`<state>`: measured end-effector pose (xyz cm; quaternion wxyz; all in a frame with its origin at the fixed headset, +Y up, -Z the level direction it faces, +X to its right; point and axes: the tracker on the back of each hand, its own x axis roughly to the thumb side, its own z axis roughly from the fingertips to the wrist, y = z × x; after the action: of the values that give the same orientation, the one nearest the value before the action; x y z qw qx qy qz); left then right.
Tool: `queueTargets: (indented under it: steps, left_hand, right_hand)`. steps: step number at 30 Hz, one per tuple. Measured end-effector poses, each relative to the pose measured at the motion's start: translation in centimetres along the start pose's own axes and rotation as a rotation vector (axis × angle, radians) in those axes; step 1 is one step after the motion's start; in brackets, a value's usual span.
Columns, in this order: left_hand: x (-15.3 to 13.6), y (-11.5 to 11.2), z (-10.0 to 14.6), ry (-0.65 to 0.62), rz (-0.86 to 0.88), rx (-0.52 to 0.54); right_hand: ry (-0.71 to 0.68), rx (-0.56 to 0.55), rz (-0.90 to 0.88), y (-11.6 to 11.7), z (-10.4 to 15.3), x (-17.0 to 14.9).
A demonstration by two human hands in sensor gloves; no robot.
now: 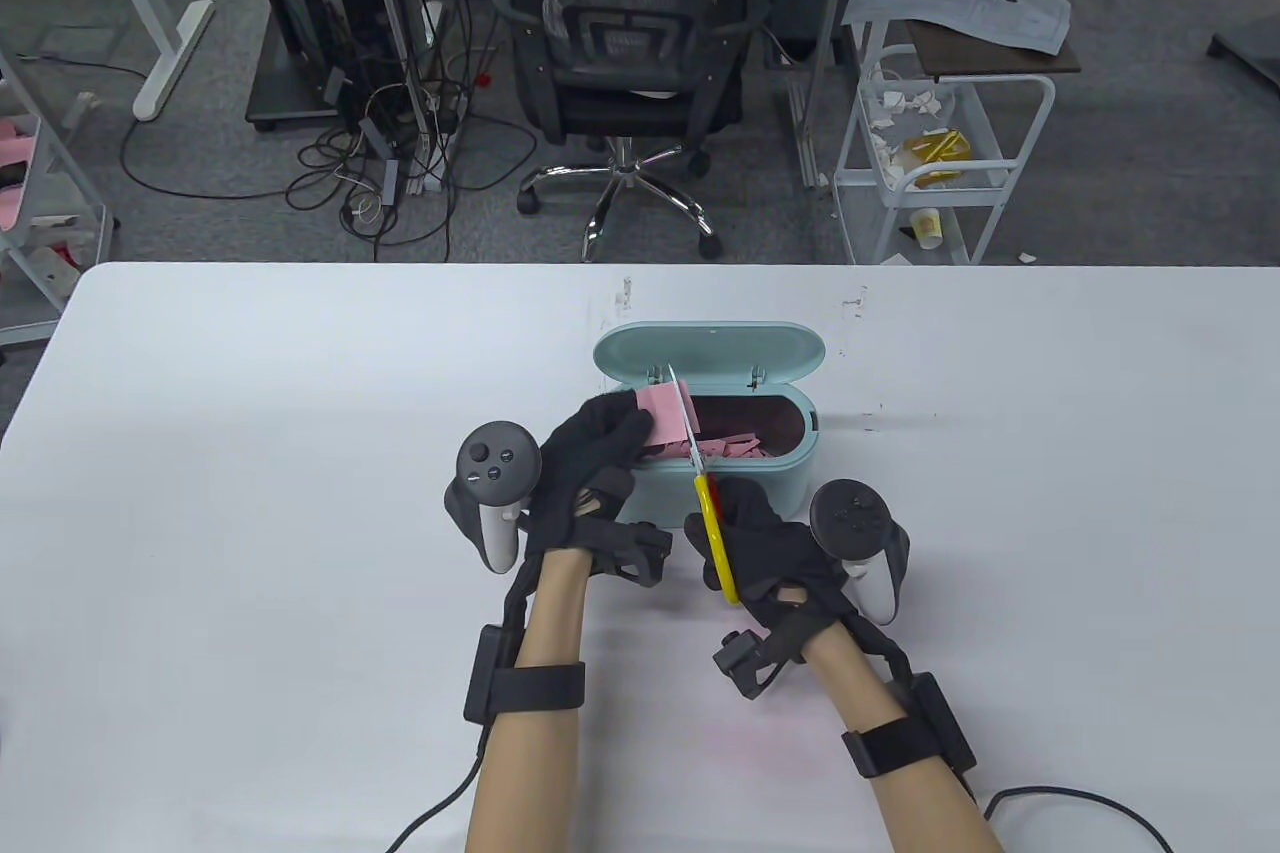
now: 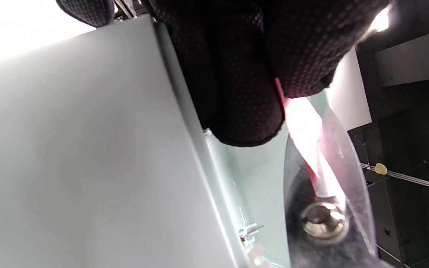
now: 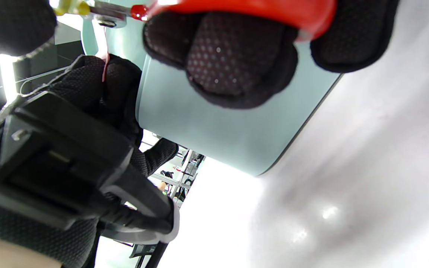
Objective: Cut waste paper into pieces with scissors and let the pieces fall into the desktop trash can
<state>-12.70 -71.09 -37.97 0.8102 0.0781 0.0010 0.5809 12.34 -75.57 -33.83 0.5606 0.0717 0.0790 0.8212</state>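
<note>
Table view shows a smooth white surface (image 1: 250,493) carrying a pale mint plastic trash can (image 1: 770,483), an oblong with rounded ends whose hinged lid (image 1: 710,355) stands upright at the back. Inside its dark opening lie pink paper strips (image 1: 725,446) in a loose heap. Over the can's left end the left hand (image 1: 590,468), in a black knit glove dotted with small grip bumps, pinches a flat pink sheet of paper (image 1: 660,418) between thumb and fingers. The right hand (image 1: 775,558) grips a pair of scissors (image 1: 705,493): glossy handle loops, one yellow and one red, with its fingers curled through them, and slim bright steel blades that reach up across the can's rim to the sheet's right edge. A rounded dark tracker (image 1: 497,483) sits at the back of the left hand, another (image 1: 858,533) beside the right.

Left wrist view looks up past the gloved fingertips (image 2: 244,111) at the thin pink sheet caught between the two polished blades just above the round pivot rivet (image 2: 323,220), with the can's matte lid behind. Right wrist view shows the red loop (image 3: 274,11) wrapped round a gloved finger (image 3: 233,59) and the can's smooth curved wall just beyond.
</note>
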Motion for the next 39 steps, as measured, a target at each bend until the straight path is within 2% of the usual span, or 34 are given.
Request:
queueTargets:
  steps: [18, 22, 26, 31, 39]
  left_hand:
    - [0.0, 0.0, 0.0, 0.0, -0.003, 0.005]
    - [-0.1, 0.0, 0.0, 0.004, 0.012, 0.009]
    - [-0.1, 0.0, 0.0, 0.006, 0.013, 0.01]
    - [-0.2, 0.0, 0.0, 0.01, 0.016, 0.014]
    - [-0.2, 0.0, 0.1, 0.013, 0.017, 0.022]
  right_hand:
    - [-0.03, -0.091, -0.026, 0.0, 0.3, 0.0]
    - [-0.021, -0.102, -0.092, -0.2, 0.6, -0.6]
    - [0.005, -0.063, -0.095, -0.4, 0.9, -1.2]
    - [0.035, 0.09, -0.041, 0.2, 1.4, -1.8]
    - [0.013, 0.096, 0.088, 1.3, 1.8, -1.1]
